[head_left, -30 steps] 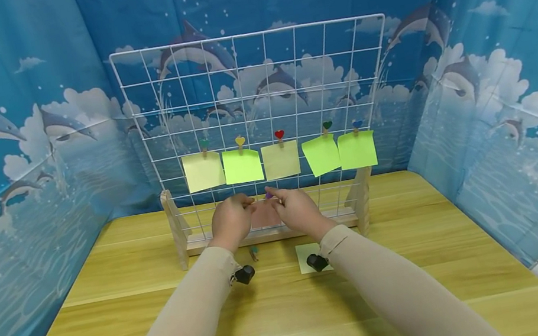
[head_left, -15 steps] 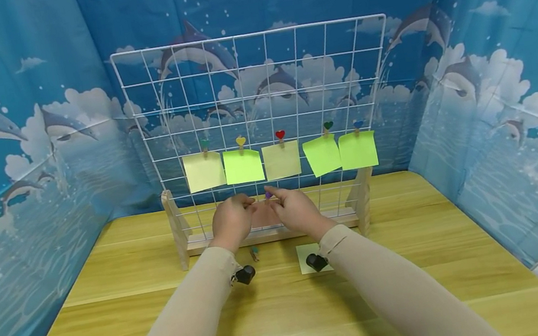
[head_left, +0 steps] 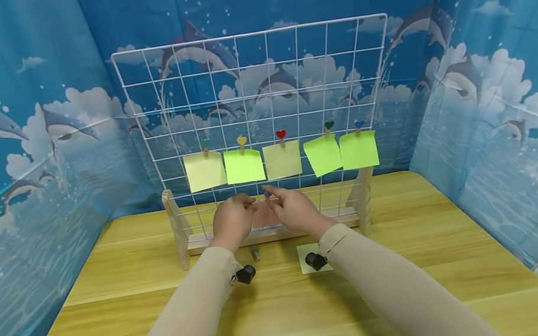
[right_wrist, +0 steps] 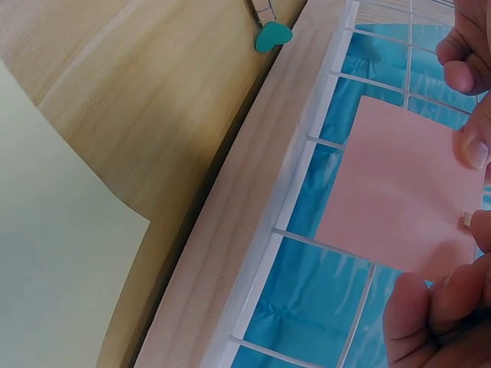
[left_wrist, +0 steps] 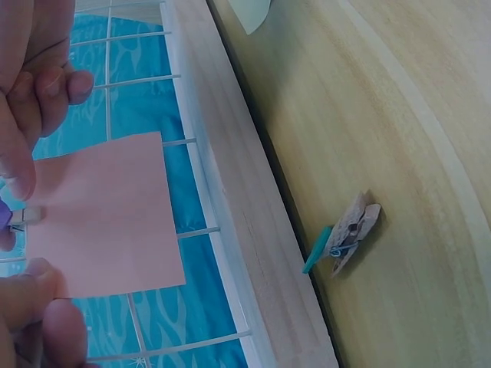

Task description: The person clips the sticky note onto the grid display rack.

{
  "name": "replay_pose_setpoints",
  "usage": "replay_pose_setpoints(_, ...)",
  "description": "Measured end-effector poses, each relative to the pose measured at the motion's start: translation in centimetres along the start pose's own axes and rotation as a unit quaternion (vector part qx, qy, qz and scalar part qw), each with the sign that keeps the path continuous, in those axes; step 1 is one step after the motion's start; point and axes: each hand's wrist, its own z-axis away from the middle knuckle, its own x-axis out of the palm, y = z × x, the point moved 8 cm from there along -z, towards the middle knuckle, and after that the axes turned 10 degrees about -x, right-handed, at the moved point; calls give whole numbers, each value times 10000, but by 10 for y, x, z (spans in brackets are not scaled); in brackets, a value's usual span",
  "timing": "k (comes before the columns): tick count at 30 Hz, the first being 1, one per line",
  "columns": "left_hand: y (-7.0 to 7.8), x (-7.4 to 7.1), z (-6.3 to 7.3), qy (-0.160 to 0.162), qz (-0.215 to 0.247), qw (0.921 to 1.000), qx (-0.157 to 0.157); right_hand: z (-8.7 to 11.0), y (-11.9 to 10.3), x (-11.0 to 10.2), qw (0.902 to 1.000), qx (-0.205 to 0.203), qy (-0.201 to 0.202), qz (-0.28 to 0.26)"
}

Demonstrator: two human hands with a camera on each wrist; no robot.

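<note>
A pink sticky note is held up against the lower part of the white wire grid. My left hand pinches its upper left corner between thumb and fingers. At the note's top edge, my right hand grips a small clothespin with a purple heart between thumb and finger. The wooden tip of that clothespin overlaps the note in the left wrist view. Its purple part is hidden by the fingers in the right wrist view.
Above the hands, a row of yellow and green notes hangs from heart clothespins. On the table lie a teal-heart clothespin and a pale yellow note, partly under my right wrist. A wooden base supports the grid.
Both hands stay almost in place on the note and clothespin. The purple heart has shifted very slightly left against the grid.
</note>
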Motion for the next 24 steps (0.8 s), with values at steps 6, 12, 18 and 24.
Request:
replay_pose_setpoints(6, 0, -1, 0, 37, 3, 10000, 78, 0, -1, 1, 9997, 45, -48, -220)
replay_pose_setpoints(12, 0, -1, 0, -26, 0, 10000, 86, 0, 0, 3, 9996, 111, -145, -223)
replay_pose_setpoints(18, 1, -1, 0, -52, -37, 9999, 83, 0, 0, 4, 9995, 124, -225, -181)
replay_pose_setpoints(24, 2, -1, 2, -47, -112, 9999, 114, 1, 0, 1, 9995, 127, -234, -160)
